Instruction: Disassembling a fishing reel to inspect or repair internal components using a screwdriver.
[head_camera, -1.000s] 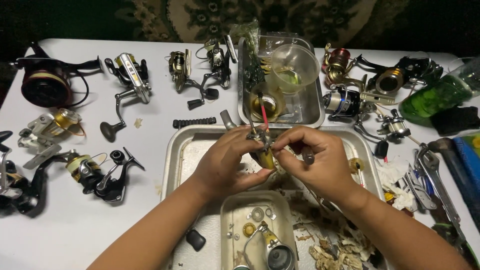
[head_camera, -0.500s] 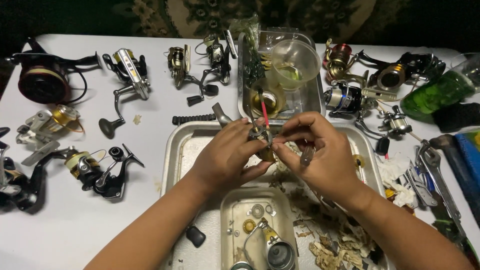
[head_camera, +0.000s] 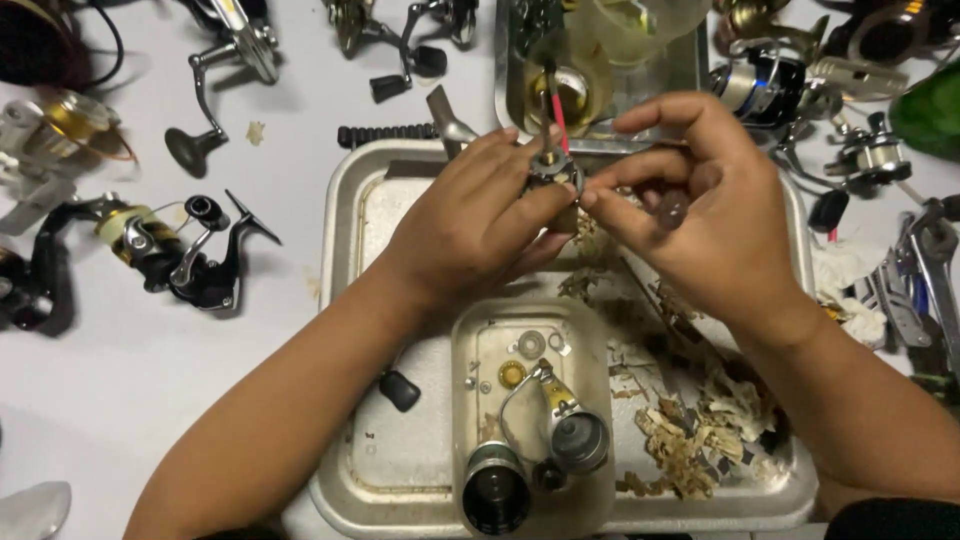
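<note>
Head has dipped closer since a second ago: hands fill more of the view, far desk edge now cut off. Hands themselves have barely shifted, still together over the big tray (head_camera: 340, 260).

Left hand (head_camera: 470, 225) is closed around a small reel part (head_camera: 555, 175), thumb and fingers wrapped on its body. The part sits just above the tray's far rim, between both hands. A thin red-pink rod (head_camera: 557, 120) stands out of its top, pointing away from the person, so the long axis runs roughly toward the far tray (head_camera: 505, 90).

Right hand (head_camera: 715, 215) comes in from the right, thumb and forefinger pinched at the part's right side; the other fingers are loosely curled. Right fingertips are touching or all but touching it. Can't tell whether they hold something tiny, as it's too small to make out.

Most of the part is hidden under the left fingers. Small tray (head_camera: 465, 400) near the person holds washers and spool pieces. Loose reels (head_camera: 170, 255) lie on the desk (head_camera: 150, 390) left and right.
</note>
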